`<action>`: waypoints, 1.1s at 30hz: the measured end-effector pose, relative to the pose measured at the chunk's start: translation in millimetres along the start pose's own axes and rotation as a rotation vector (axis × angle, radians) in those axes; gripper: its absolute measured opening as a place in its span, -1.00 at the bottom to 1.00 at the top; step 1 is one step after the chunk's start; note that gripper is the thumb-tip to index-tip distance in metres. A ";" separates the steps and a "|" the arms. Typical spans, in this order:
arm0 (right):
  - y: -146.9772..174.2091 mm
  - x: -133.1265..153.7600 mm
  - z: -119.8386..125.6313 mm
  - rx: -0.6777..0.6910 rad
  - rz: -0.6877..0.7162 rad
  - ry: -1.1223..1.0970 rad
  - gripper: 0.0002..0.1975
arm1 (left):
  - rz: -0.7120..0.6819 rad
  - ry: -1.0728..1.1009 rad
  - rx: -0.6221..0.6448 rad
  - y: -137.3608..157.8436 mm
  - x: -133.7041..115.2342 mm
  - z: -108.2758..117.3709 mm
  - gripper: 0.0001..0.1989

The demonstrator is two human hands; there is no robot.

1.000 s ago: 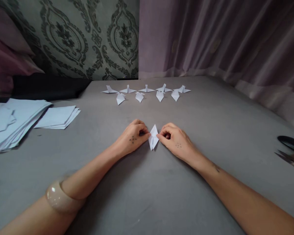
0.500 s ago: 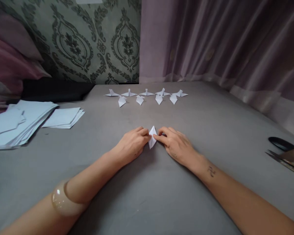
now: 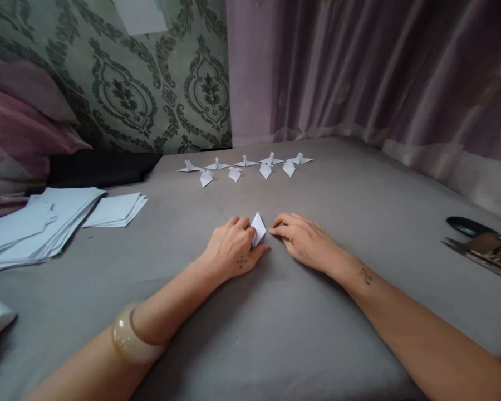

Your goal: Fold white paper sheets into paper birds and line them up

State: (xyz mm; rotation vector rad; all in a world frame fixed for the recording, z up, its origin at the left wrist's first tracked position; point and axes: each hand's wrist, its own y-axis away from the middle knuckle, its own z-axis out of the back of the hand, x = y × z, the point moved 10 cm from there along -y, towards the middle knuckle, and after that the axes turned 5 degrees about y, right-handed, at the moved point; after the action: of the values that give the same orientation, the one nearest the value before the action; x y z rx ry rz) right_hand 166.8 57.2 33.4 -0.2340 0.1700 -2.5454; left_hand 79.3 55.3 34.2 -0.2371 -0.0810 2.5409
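Observation:
A small white folded paper (image 3: 258, 224), diamond-shaped with creases down and across its middle, lies before me. My left hand (image 3: 232, 245) holds its left side under curled fingers, the thumb stretched out below its lower tip. Just off the paper's right corner is my right hand (image 3: 301, 236), its thumb and fingertips drawn together with nothing visible in them. Farther back, several white folded paper birds (image 3: 245, 161) form a row with wings spread. In front of them stand several more folded paper pieces (image 3: 266, 170), pointed toward me.
At the left lie a stack of large white sheets (image 3: 73, 214) and a smaller stack of cut paper (image 3: 112, 210). Scissors (image 3: 470, 257) and a dark oval object (image 3: 470, 225) are at the right edge. A purple curtain (image 3: 317, 72) borders the grey surface (image 3: 250, 345).
My right fingers have moved off the paper to its right. My left thumb has stretched out below it, and more of the diamond shows. The view has tilted and shifted slightly.

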 end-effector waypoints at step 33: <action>2.4 -28.6 -33.6 0.010 -0.527 -1.100 -0.73 | 0.539 1.391 -0.131 4.8 44.0 -32.5 -0.73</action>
State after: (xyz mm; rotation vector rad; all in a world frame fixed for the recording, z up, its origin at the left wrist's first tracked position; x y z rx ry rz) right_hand 184.7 73.5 -3.5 -1.7796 -0.3748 -2.4834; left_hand 46.8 76.1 -4.9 -2.1838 0.3987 2.2430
